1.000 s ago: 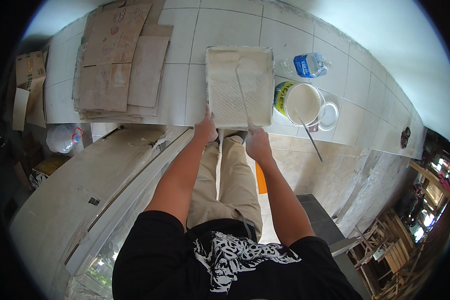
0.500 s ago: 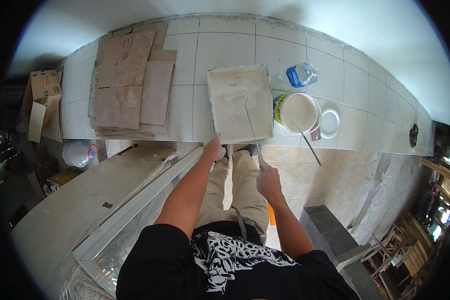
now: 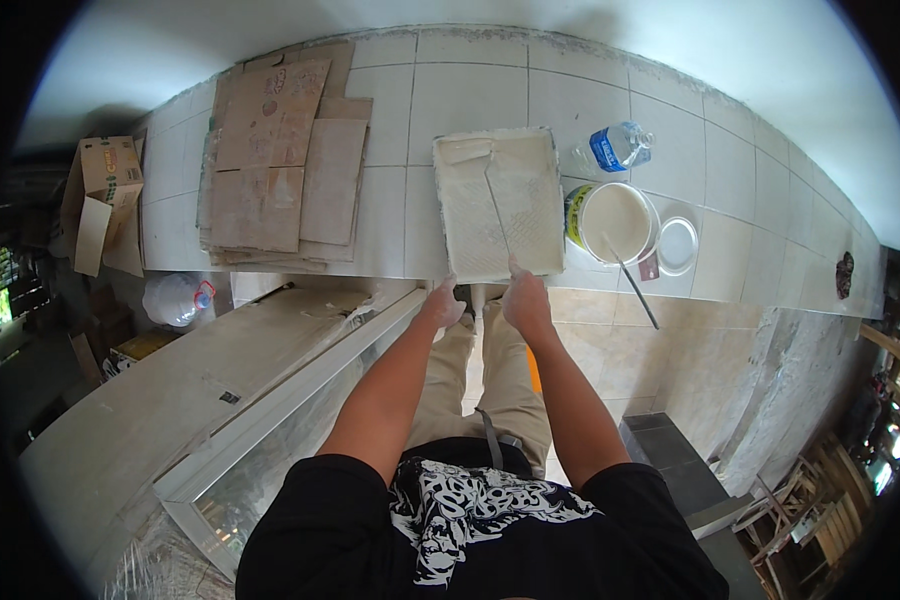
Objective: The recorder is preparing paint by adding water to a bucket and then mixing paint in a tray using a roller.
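Observation:
A paint tray point(image 3: 535, 215) coated with cream paint lies on the white tiled counter. At its far left end rests a paint roller point(image 3: 466, 150), its thin wire frame running back toward me. My right hand point(image 3: 527, 303) is closed round the roller's handle, just over the tray's near edge; the fingers hide the grip. My left hand point(image 3: 444, 308) pinches the tray's near left corner, its fingers partly below the edge. To the right of the tray stands an open bucket point(image 3: 618, 222) of cream paint with a dark stirring stick point(image 3: 638, 292) leaning out of it.
A clear plastic bottle point(image 3: 618, 148) with a blue label lies behind the bucket, and a white lid point(image 3: 679, 246) beside it. Flattened cardboard point(image 3: 260, 170) is stacked at left, near an open carton point(image 3: 108, 180). A framed glass panel point(image 3: 300, 400) leans below the counter's front edge.
The roller has moved away from me and leftward, to the tray's far end. My right hand has come forward to the tray's near edge, while my left hand keeps to its corner.

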Demonstrator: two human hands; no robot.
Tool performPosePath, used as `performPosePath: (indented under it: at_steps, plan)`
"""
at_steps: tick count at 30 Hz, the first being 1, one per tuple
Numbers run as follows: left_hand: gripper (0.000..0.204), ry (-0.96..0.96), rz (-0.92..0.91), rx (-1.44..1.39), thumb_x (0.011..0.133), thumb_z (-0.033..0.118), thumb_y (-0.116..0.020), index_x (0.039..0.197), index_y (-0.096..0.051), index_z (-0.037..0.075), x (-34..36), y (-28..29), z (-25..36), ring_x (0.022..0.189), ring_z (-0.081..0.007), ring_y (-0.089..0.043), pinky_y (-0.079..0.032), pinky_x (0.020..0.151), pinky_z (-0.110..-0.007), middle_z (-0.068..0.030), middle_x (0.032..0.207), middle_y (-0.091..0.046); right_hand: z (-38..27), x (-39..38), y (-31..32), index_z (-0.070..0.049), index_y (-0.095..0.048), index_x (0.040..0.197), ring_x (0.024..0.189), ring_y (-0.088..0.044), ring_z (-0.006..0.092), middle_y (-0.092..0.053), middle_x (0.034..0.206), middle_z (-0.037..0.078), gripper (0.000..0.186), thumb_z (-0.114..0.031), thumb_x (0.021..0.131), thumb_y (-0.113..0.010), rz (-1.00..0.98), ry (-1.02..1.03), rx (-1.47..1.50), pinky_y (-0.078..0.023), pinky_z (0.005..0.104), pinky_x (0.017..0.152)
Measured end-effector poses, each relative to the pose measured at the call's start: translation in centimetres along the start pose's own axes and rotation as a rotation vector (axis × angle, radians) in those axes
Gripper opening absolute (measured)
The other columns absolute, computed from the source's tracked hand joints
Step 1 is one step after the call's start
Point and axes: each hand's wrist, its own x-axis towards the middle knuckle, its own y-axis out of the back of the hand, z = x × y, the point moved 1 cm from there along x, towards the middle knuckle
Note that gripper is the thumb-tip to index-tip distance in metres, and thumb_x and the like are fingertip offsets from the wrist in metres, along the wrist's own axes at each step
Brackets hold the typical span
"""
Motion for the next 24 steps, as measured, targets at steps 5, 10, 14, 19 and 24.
performPosePath:
  at_steps: [5,10,14,19,24]
  plan:
    - [0.081,-0.035,-0.010,-0.039,0.083,0.018,-0.069,0.151,-0.032,-0.005,0.0,0.2,0.9,0.137,-0.0391,-0.046,-0.037,0.115,-0.040,-0.0282,0.150,-0.043,2.3,1.6,-1.7,-0.003,-0.048,0.146,0.052,-0.059,0.0238,-0.059,0.064,0.013,0.049,-0.010,0.097,-0.050,0.031,0.008,0.328,-0.051,0.0382,0.054]
    - [0.081,-0.045,-0.013,-0.030,0.083,0.018,-0.068,0.152,-0.030,-0.004,1.2,-0.7,-1.5,0.138,-0.0393,-0.044,-0.037,0.115,-0.040,-0.0286,0.153,-0.038,-2.1,-0.4,3.4,-0.005,-0.050,0.146,0.048,-0.046,0.0135,-0.048,0.063,0.001,0.046,-0.013,0.101,-0.047,-0.239,-0.347,0.781,-0.042,0.0307,0.044]
    - [0.083,-0.012,-0.059,-0.061,0.082,0.017,-0.066,0.153,-0.028,-0.002,2.2,-1.3,-0.8,0.135,-0.0412,-0.047,-0.040,0.113,-0.041,-0.0312,0.151,-0.038,-2.1,-1.9,4.5,-0.005,-0.046,0.149,0.044,-0.036,0.0072,-0.039,0.058,-0.005,0.047,-0.013,0.103,-0.045,-0.196,-0.360,0.760,-0.036,0.0272,0.039]
    - [0.084,-0.088,0.033,0.002,0.081,0.017,-0.066,0.154,-0.028,-0.001,2.0,-1.7,-1.2,0.126,-0.0432,-0.054,-0.045,0.107,-0.043,-0.0335,0.141,-0.049,0.4,-4.6,3.2,-0.006,-0.049,0.147,0.046,-0.037,0.0092,-0.043,0.058,0.000,0.046,-0.010,0.101,-0.047,-0.067,-0.183,0.586,-0.036,0.0292,0.044]
    - [0.084,-0.010,-0.062,-0.068,0.083,0.023,-0.071,0.152,-0.031,-0.002,2.0,-1.0,-1.8,0.140,-0.0388,-0.041,-0.035,0.117,-0.040,-0.0286,0.153,-0.038,0.0,-7.0,3.5,-0.004,-0.050,0.145,0.052,-0.040,0.0159,-0.047,0.058,0.014,0.046,-0.006,0.099,-0.047,0.104,-0.013,0.325,-0.039,0.0331,0.054]
